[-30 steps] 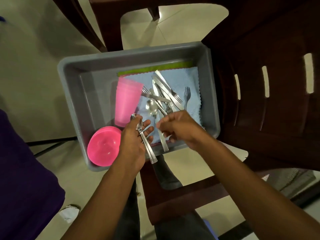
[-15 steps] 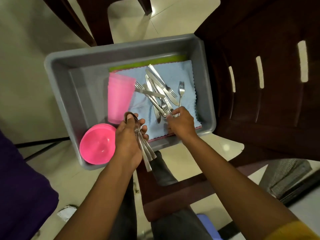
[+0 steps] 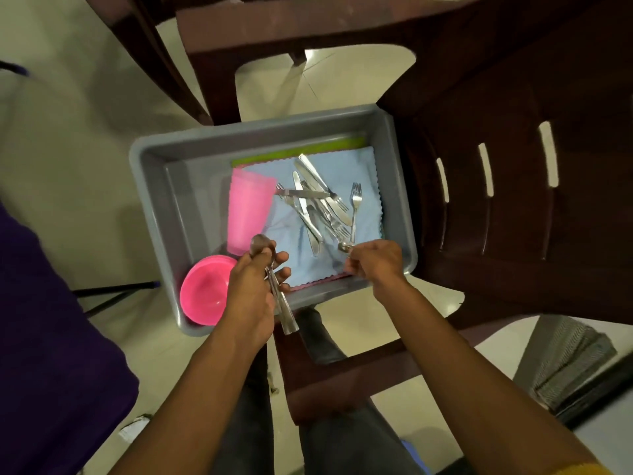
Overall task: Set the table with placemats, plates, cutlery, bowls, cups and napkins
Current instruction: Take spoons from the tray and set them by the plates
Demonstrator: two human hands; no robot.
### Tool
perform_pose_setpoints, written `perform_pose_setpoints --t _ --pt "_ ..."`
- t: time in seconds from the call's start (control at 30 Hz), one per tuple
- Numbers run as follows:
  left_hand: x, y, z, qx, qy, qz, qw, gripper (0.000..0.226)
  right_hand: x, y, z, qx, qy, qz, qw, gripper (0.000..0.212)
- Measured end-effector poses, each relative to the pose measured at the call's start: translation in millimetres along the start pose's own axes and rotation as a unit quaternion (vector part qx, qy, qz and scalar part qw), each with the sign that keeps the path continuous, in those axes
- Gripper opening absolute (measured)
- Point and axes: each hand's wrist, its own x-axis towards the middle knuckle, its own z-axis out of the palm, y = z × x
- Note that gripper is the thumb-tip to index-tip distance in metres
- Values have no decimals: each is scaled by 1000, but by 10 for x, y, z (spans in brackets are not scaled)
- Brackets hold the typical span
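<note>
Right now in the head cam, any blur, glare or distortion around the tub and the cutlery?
Head view: dim, with soft blur on the pink cup and on the spoons in the left hand; small glints on the loose cutlery but no washout; wide-angle bowing along the grey tub rim; bright floor reflections above the tub; what the right hand pinches is too small to name.

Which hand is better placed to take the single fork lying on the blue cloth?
The right hand. It is beside the fork's handle end and pinches only one small piece, while the left hand already grips a bundle of spoons, farther away near the pink bowl.
</note>
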Motion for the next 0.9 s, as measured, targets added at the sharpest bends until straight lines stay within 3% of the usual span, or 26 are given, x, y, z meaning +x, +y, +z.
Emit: perform_pose_setpoints --t 0.13,0.3,0.43,0.57,0.77,0.9 --pt "-238 126 -14 12 4 -11 1000 15 -273 64 -350 -42 81 -89 992 13" --pt "-552 273 4 6 7 -26 1000 29 -907 -139 -870 -182 126 -327 919 15" --pt "-921 438 39 3 6 0 1000 36 -1439 -515 -1082 -164 54 -472 865 35" --pt "-1344 584 71 2 -6 23 1000 37 -2004 -850 -884 -142 -56 -592 792 27" --pt "-1831 626 -81 -43 -45 55 997 49 -2569 -1083 -284 -211 -122 -618 748 21" --pt "-2040 697 -303 -101 -38 73 991 52 -2872 -1109 -13 -189 -141 -601 764 12"
